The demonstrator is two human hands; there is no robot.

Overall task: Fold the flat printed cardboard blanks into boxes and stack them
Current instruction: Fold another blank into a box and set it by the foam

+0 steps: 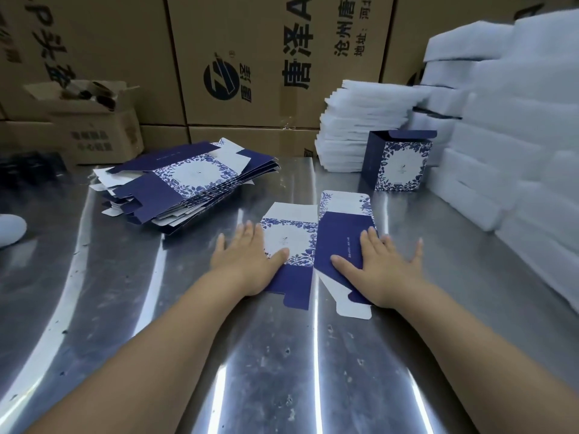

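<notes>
Fingers (248, 236) of both hands lie straight and spread, gripping nothing. The left hand (247, 263) presses the floral panel and the right hand (387, 269) the navy panel of one flat blank (296, 242) on the steel table (219, 355). Judged light, thin, pre-creased, slippery; best taken at opposite side edges. Forearms reach forward, palms down.

left hand (247, 261): flat, fingers straight | right hand (387, 270): flat, fingers spread
</notes>
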